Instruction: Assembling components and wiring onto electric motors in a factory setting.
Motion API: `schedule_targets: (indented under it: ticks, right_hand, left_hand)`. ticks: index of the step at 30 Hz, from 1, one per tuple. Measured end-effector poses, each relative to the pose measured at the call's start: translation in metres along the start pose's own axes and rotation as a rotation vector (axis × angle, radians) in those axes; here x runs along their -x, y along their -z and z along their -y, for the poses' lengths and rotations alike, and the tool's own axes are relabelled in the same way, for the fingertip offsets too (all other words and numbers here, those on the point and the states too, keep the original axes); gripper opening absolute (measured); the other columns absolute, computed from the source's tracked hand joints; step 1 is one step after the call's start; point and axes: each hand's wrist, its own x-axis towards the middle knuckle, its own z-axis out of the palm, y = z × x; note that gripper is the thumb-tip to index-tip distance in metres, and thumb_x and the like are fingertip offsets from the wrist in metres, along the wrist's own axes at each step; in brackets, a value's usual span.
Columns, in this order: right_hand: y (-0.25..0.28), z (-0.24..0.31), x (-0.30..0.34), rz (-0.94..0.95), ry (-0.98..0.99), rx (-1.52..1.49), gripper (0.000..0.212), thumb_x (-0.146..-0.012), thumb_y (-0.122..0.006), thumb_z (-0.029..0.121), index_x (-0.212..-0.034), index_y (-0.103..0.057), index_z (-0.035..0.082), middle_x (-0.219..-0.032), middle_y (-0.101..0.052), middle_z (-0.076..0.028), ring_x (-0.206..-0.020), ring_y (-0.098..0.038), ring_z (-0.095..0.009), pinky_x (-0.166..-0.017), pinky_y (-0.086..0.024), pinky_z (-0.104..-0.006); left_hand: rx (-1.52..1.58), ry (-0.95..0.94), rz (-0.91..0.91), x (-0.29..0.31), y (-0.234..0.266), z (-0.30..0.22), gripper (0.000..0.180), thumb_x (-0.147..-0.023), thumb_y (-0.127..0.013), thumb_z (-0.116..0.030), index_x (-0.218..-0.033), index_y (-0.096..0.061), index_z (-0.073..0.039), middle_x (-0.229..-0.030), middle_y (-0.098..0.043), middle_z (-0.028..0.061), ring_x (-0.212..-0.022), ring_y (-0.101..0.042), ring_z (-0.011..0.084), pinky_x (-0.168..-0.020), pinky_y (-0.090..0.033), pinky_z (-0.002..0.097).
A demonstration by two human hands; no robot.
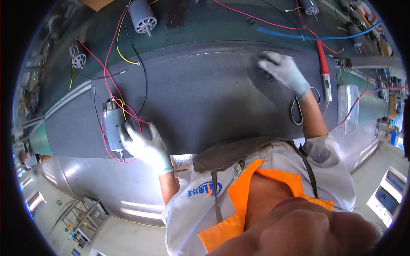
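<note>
My left hand (145, 145), in a white glove, is open with thumb and fingers apart. Its fingertips reach the right side of a grey cylindrical motor (112, 128) lying lengthwise on the dark mat; whether they touch it I cannot tell. Red, yellow and black wires come from the motor's far end, and a red wire (141, 120) passes close to my thumb. My right hand (285, 72), also gloved, is over the mat at the right, its fingers loosely bent and apart, with nothing visible in them. Scissors (295, 112) lie by my right wrist, which hides their middle.
More motors stand beyond the mat (200, 94), one at the far left (78, 59) and a larger one (143, 19). A red-handled soldering iron (323, 68) is right of my right hand. Past it is a clear tray (351, 109); a blue tube (316, 37) crosses the back.
</note>
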Motion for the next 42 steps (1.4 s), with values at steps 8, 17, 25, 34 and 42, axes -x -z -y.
schedule_targets:
  ticks: [8,17,25,34,42]
  right_hand:
    - [-0.062,0.12,-0.226,-0.454,0.307,0.473,0.083,-0.091,-0.064,0.043,-0.154,-0.028,0.002,-0.099,-0.071,-0.027,-0.087,-0.069,-0.045,-0.08,-0.056,-0.0522]
    - [-0.057,0.091,-0.3,-0.446,0.156,0.115,0.071,-0.092,-0.056,0.02,-0.157,-0.028,0.013,-0.093,-0.071,-0.026,-0.083,-0.071,-0.042,-0.078,-0.057,-0.0511]
    - [0.037,0.027,-0.143,0.132,-0.015,-0.747,0.028,-0.098,-0.064,0.021,-0.125,-0.054,0.017,-0.087,-0.064,0.002,-0.058,-0.058,-0.009,-0.047,-0.048,-0.0219]
    - [-0.047,-0.007,0.103,0.2,-0.142,-1.225,0.025,-0.099,-0.061,0.024,-0.122,-0.057,0.014,-0.097,-0.06,0.0,-0.053,-0.046,-0.005,-0.043,-0.033,-0.0186]
    - [-0.062,0.006,0.111,0.402,-0.083,-0.342,0.062,-0.095,-0.064,0.022,-0.15,-0.041,0.004,-0.094,-0.069,-0.01,-0.061,-0.066,-0.018,-0.053,-0.053,-0.0304]
  left_hand:
    - [0.587,-0.376,-0.014,-0.039,-0.036,-0.094,0.06,-0.079,-0.072,-0.013,-0.136,-0.053,-0.003,-0.133,-0.053,0.0211,-0.122,-0.051,0.0423,-0.103,-0.042,0.0522]
    - [0.859,-0.436,0.215,-0.04,-0.096,-0.124,0.051,-0.083,-0.07,-0.012,-0.132,-0.056,-0.007,-0.127,-0.058,0.0165,-0.118,-0.054,0.0368,-0.101,-0.042,0.0483]
    - [1.565,0.226,0.538,-0.04,-0.112,-0.134,0.032,-0.097,-0.06,-0.006,-0.128,-0.061,0.001,-0.118,-0.066,0.0115,-0.109,-0.062,0.0221,-0.097,-0.047,0.0319]
    - [1.783,0.551,1.239,-0.044,-0.066,-0.186,0.031,-0.097,-0.065,-0.022,-0.123,-0.061,-0.006,-0.112,-0.064,0.0054,-0.106,-0.062,0.0182,-0.096,-0.05,0.0383]
    - [1.146,0.417,1.498,-0.051,0.01,-0.11,0.022,-0.101,-0.056,-0.025,-0.109,-0.061,-0.005,-0.096,-0.068,0.0063,-0.071,-0.061,0.0108,-0.055,-0.044,0.0229]
